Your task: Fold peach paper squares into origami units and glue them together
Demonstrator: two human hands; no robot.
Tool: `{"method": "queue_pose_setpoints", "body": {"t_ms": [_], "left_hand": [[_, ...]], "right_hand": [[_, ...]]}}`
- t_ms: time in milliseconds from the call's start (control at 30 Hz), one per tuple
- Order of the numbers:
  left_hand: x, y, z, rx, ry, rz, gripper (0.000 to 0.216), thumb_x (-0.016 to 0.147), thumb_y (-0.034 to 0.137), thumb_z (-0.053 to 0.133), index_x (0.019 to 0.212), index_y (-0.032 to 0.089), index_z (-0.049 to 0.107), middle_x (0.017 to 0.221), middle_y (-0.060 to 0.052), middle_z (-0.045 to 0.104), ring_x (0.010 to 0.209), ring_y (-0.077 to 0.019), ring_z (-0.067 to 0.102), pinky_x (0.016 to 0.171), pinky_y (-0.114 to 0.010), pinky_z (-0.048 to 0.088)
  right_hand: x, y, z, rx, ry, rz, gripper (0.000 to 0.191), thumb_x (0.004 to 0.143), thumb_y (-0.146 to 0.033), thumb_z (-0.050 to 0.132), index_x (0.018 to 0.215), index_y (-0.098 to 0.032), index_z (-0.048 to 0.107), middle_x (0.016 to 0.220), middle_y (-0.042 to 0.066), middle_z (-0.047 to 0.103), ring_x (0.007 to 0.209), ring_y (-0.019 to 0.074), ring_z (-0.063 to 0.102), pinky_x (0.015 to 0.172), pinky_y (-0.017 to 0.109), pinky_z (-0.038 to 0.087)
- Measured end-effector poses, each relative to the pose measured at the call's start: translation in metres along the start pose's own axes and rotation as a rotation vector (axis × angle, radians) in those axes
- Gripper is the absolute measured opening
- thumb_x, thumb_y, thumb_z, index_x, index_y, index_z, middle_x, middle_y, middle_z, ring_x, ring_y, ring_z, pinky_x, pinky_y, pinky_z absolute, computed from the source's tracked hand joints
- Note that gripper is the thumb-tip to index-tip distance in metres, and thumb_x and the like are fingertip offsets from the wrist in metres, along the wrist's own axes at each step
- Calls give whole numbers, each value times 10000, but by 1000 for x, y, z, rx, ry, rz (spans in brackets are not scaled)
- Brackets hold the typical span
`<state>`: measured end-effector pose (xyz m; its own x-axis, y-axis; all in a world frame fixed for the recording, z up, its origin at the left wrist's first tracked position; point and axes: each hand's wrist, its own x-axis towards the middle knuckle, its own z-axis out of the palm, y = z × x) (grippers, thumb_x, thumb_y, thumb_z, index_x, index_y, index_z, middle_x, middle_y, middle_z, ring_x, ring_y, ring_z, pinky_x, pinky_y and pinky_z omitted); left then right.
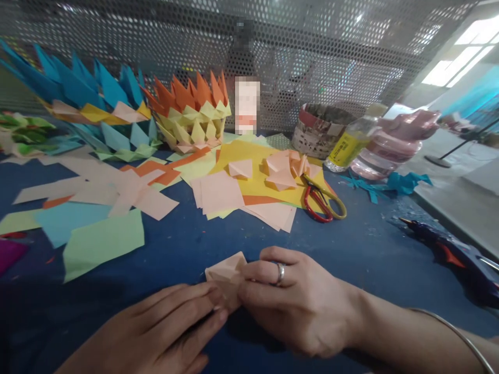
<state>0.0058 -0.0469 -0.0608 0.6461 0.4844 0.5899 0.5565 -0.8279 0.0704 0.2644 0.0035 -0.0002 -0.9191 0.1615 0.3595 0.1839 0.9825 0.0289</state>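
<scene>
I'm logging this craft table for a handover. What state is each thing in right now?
Peach piece, partly folded, held by both hands.
Left hand, pinching its lower corner.
Right hand, pinching its right side.
Scissors, shut, lying on yellow paper.
Peach squares, flat, unfolded.
Folded units, heaped on the yellow paper.
Orange bowl, assembled, upright.
Glue gun, lying on its side.

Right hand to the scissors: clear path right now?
Probably yes: only bare table lies between the right hand and the scissors, though it and the left hand pinch the folded paper.
</scene>
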Motion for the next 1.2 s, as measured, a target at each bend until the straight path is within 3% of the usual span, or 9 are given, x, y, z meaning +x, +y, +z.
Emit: {"method": "queue_pose_setpoints", "body": {"t_ms": [133, 367, 467, 500, 633, 833, 933, 1067, 1200], "left_hand": [[-4, -3, 0, 7, -19, 20, 398, 999, 76, 393, 1144, 268, 709, 1089, 66, 776, 1106, -78, 677, 1245, -192, 247], [-5, -7, -3, 24, -34, 77, 395, 960, 71, 430, 1158, 255, 718, 1133, 54, 774, 1117, -91, 678, 1234, -204, 284], [-2, -6, -2, 11, -47, 71, 385, 966, 64, 437, 1126, 264, 725, 1121, 61, 768, 1116, -79, 676, 1237, -189, 271], [-1, -5, -1, 0, 7, 8, 387, 974, 66, 419, 1093, 266, 729, 1091, 60, 771, 1104, -78, 677, 1240, -191, 267], [0, 0, 3, -14, 19, -25, 360, 1007, 102, 422, 1092, 279, 724, 1104, 75, 772, 1102, -62, 689, 1234, -170, 275], [-4, 0, 2, 17, 55, -22, 360, 1007, 102, 426, 1109, 278, 723, 1074, 77, 776, 1075, -64, 708, 1219, -181, 324], [-4, 0, 1, 10, 51, -21, 367, 1010, 98, 416, 1096, 276, 725, 1073, 75, 775, 1077, -71, 699, 1208, -191, 329], [2, 0, 0, -1, 50, -14, 384, 1022, 93, 394, 1068, 274, 730, 1069, 78, 773, 1083, -58, 683, 1211, -164, 290], [6, -1, -4, -21, 58, -8, 380, 1031, 97, 388, 1070, 266, 727, 1075, 79, 776, 1072, -48, 681, 1211, -144, 276]], "right_hand": [[1, 1, 0, 42, 11, 55, 362, 1059, -105, 444, 781, -168, 668, 964, 41, 724, 1002, 183, 600, 777, 353, 470], [0, 1, -1, 40, 87, 7, 385, 1085, -133, 406, 887, -158, 735, 967, 36, 757, 941, 180, 599, 810, 365, 468], [1, -1, -1, -1, 16, 5, 332, 1082, -154, 419, 1096, -157, 751, 1131, 35, 771, 1012, 177, 604, 855, 353, 477], [2, -2, -2, -5, -25, 15, 324, 1075, -162, 425, 1131, -154, 744, 1224, 38, 755, 1047, 175, 602, 871, 349, 482], [4, -5, -1, 5, -102, 45, 335, 1068, -188, 413, 1032, -163, 745, 1380, 51, 689, 1111, 187, 591, 877, 362, 486], [3, -8, 2, -10, 36, 123, 351, 1050, -100, 456, 803, -175, 695, 1035, 39, 745, 1027, 183, 590, 850, 363, 459], [2, -6, 3, -15, 43, 140, 367, 1043, -94, 444, 764, -163, 672, 911, 34, 717, 984, 203, 589, 816, 376, 451], [1, 3, 5, 64, 65, 171, 263, 980, -65, 449, 918, -142, 692, 988, 49, 732, 990, 209, 598, 841, 364, 463], [0, 13, 9, 143, 56, 229, 298, 933, -24, 456, 1095, -132, 682, 1153, 95, 713, 1036, 217, 596, 891, 347, 493]]}}
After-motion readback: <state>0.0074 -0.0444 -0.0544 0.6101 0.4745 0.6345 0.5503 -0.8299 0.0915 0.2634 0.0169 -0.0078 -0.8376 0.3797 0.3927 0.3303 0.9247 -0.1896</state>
